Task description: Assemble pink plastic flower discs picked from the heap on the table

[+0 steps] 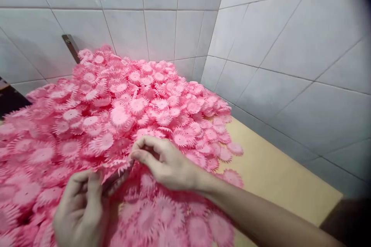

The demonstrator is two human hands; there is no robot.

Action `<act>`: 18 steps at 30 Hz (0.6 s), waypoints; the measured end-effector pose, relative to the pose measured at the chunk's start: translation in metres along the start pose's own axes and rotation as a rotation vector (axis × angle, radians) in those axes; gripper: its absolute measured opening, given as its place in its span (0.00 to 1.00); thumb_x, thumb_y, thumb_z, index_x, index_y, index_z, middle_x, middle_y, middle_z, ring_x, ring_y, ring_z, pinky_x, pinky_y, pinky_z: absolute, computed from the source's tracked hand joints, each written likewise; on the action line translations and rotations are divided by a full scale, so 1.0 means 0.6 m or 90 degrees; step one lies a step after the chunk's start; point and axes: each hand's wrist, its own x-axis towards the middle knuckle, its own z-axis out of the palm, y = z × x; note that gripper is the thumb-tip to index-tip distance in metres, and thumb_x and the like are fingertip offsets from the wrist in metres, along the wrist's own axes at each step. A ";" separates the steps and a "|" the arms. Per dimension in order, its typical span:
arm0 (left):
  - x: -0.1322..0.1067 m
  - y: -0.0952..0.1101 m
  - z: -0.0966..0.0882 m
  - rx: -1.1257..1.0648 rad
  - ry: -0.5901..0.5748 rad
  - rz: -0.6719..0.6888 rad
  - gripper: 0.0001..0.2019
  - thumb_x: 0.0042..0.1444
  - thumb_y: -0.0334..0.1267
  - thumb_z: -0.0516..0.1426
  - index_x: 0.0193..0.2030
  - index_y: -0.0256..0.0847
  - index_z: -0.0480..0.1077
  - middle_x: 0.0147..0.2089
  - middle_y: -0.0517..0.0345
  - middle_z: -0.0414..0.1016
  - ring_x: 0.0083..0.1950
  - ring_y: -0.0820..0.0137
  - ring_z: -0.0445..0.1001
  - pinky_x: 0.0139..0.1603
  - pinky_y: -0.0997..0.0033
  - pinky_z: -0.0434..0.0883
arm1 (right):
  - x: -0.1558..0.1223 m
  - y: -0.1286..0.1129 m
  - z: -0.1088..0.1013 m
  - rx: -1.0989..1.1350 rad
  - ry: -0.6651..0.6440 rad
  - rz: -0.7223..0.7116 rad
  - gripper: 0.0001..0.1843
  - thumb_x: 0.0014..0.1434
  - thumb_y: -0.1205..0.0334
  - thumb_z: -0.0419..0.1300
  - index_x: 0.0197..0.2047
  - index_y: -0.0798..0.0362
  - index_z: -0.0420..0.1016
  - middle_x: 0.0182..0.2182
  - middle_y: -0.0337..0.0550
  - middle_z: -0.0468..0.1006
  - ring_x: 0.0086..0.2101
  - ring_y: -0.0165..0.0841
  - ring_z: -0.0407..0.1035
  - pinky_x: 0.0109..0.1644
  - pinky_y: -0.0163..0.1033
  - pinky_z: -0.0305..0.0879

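Pink flower discs (116, 115) lie heaped in one broad mound, far too many for me to count. Each is a thin, flat round with a smooth centre and a fringe of pointed petals. At the mound's near edge my left hand (81, 208) curls inward, thumb and forefinger closed on one fringed piece (117, 170). My right hand (165, 164) reaches in, wrist bent, fingertips pinched on that same piece. Rightward, the bare tan table (275, 177) meets a glossy white tiled wall (290, 46).

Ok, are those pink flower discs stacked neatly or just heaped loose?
Heaped loose: the pink discs overlap at all angles in one mound on the table.
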 end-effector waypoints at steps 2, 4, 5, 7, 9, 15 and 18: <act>0.002 0.019 0.014 -0.070 0.069 -0.047 0.09 0.49 0.46 0.62 0.30 0.50 0.66 0.20 0.69 0.65 0.19 0.71 0.68 0.12 0.77 0.64 | 0.003 0.004 -0.008 -0.019 0.024 -0.007 0.09 0.63 0.58 0.54 0.34 0.54 0.67 0.28 0.38 0.69 0.27 0.25 0.62 0.32 0.33 0.62; 0.009 0.034 0.026 -0.243 0.061 -0.058 0.10 0.53 0.45 0.61 0.31 0.45 0.65 0.30 0.69 0.69 0.32 0.72 0.76 0.29 0.76 0.75 | 0.008 0.000 -0.027 0.004 0.066 -0.025 0.11 0.64 0.55 0.52 0.34 0.53 0.67 0.27 0.37 0.70 0.26 0.25 0.62 0.31 0.32 0.62; 0.012 0.039 0.030 -0.300 0.096 -0.021 0.10 0.53 0.43 0.62 0.31 0.43 0.64 0.32 0.68 0.68 0.35 0.73 0.76 0.37 0.74 0.77 | 0.010 -0.003 -0.039 0.027 0.083 -0.044 0.12 0.64 0.54 0.53 0.33 0.53 0.67 0.27 0.37 0.70 0.26 0.24 0.62 0.31 0.32 0.63; 0.016 0.043 0.034 -0.323 0.123 0.043 0.13 0.48 0.38 0.66 0.32 0.42 0.64 0.31 0.68 0.67 0.35 0.72 0.75 0.42 0.68 0.78 | 0.014 -0.010 -0.064 0.064 0.112 -0.084 0.12 0.61 0.53 0.57 0.32 0.53 0.67 0.26 0.36 0.71 0.25 0.24 0.63 0.29 0.31 0.63; 0.013 0.042 0.036 -0.287 0.089 0.094 0.12 0.49 0.38 0.65 0.31 0.41 0.65 0.31 0.67 0.67 0.34 0.72 0.75 0.43 0.65 0.78 | 0.017 -0.013 -0.081 0.046 0.124 -0.095 0.12 0.58 0.52 0.60 0.33 0.53 0.69 0.26 0.37 0.73 0.24 0.24 0.65 0.28 0.31 0.64; 0.003 0.031 0.036 -0.218 0.022 0.195 0.10 0.51 0.40 0.64 0.38 0.44 0.71 0.38 0.68 0.72 0.43 0.71 0.76 0.50 0.68 0.74 | 0.051 -0.051 -0.065 -0.185 0.056 -0.074 0.14 0.61 0.57 0.54 0.43 0.59 0.70 0.41 0.47 0.78 0.23 0.19 0.72 0.25 0.24 0.69; 0.003 0.025 0.034 -0.128 -0.005 0.257 0.13 0.54 0.43 0.62 0.46 0.43 0.72 0.47 0.66 0.73 0.52 0.68 0.72 0.59 0.65 0.68 | 0.083 -0.131 -0.056 -0.448 -0.006 -0.050 0.40 0.48 0.61 0.18 0.38 0.82 0.61 0.43 0.43 0.71 0.32 0.18 0.70 0.30 0.16 0.50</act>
